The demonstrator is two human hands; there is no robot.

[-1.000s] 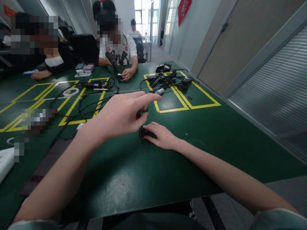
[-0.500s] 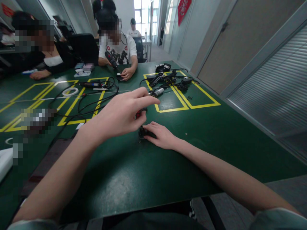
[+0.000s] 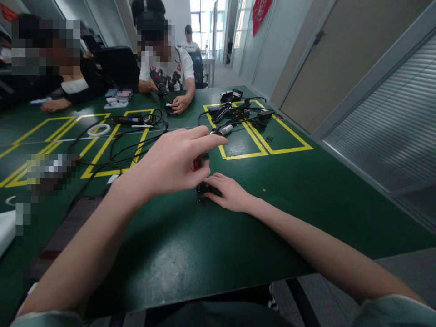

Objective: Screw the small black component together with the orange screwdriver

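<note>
My left hand is raised over the table with its index finger stretched out. Thumb and other fingers are closed around a red-and-black tool, most of it hidden behind the hand. Directly below, a small black part rests on the green tabletop. My right hand grips this part from the right, fingers on top and thumb at the near side. The tool's lower end is hidden, so whether it touches the part I cannot tell.
Black cables and parts lie in yellow-taped boxes beyond my hands, with a silver cylinder near them. Left are a white ring, a cabled tool and a dark flat case. Across the table, a co-worker handles a tool.
My left hand has shifted very slightly, and its thumb now sits a little to the right, nearer the black part. My right hand stays on the part.
</note>
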